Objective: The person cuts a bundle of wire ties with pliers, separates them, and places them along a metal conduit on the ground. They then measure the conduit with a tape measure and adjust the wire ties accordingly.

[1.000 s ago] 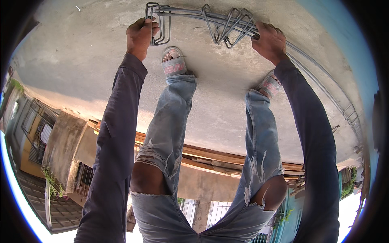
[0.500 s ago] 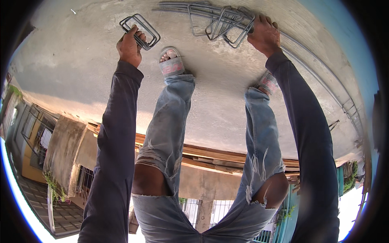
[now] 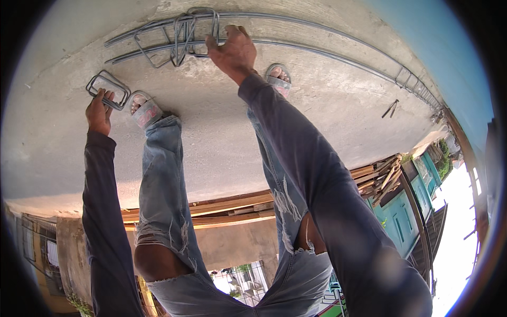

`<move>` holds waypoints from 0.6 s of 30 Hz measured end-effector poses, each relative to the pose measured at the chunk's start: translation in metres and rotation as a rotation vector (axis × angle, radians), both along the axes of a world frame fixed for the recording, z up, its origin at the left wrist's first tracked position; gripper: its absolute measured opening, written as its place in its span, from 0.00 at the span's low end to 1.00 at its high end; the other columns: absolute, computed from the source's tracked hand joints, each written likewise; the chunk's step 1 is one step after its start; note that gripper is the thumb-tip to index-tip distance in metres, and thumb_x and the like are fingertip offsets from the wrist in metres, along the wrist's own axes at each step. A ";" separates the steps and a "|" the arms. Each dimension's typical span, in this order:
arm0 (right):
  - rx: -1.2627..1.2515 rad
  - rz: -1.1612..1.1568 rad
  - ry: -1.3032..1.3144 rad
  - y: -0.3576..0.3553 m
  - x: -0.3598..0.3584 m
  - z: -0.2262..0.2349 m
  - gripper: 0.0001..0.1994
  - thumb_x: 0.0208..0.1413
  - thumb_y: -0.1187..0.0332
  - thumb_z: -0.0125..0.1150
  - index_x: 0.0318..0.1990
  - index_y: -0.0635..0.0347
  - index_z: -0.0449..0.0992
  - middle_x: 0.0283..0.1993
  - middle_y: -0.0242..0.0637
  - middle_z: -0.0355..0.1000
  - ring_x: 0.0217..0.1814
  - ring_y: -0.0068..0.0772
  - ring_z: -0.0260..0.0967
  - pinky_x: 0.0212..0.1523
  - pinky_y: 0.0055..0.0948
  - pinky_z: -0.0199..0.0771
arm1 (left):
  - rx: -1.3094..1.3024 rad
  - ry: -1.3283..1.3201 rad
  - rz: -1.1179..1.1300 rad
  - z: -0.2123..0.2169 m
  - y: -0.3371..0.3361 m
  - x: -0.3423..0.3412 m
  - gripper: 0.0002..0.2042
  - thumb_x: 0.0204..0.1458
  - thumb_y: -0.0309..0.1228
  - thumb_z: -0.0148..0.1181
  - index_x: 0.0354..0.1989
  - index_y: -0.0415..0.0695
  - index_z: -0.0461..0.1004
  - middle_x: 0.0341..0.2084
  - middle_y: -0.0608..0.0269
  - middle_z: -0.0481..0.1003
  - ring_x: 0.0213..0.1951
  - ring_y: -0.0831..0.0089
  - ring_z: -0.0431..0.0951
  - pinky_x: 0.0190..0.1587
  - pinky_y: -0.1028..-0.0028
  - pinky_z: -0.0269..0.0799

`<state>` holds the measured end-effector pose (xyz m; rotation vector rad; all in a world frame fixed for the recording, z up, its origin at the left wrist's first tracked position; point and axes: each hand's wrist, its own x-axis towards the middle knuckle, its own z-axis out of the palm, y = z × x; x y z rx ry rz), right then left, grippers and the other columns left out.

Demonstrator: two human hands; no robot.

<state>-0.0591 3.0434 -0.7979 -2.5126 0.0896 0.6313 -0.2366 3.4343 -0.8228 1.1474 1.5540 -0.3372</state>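
My left hand (image 3: 100,111) is closed around rectangular steel stirrups (image 3: 112,100), bent from thin rod, and keeps them just left of my left sandal (image 3: 144,109). Ahead of me, long steel rebars (image 3: 311,52) run across the concrete in two lines. Several more stirrups (image 3: 182,39) hang loosely around their left part, tilted at different angles. My right hand (image 3: 233,53) is over the near bars at the right side of these stirrups. Its thumb and fingers are apart, with the thumb beside the rightmost stirrup; whether it touches is unclear.
Farther right, stirrups (image 3: 409,79) stand spaced along the bars. Dark pincers (image 3: 390,109) lie on the concrete floor (image 3: 222,142). Wooden planks (image 3: 232,206) are stacked behind my legs, and a blue wall (image 3: 443,47) rises at the right.
My view has turned right. My right hand has loosened from the bundled bars and its fingers have spread; the bars now lie in two separated lines. My left hand still grips its stirrups.
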 end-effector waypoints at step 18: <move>-0.814 -0.307 0.089 -0.351 0.119 0.032 0.27 0.48 0.51 0.62 0.45 0.69 0.83 0.52 0.64 0.79 0.58 0.64 0.77 0.59 0.49 0.75 | 0.130 0.132 -0.367 0.001 0.033 0.000 0.15 0.68 0.40 0.59 0.56 0.45 0.78 0.49 0.67 0.83 0.54 0.76 0.82 0.54 0.73 0.71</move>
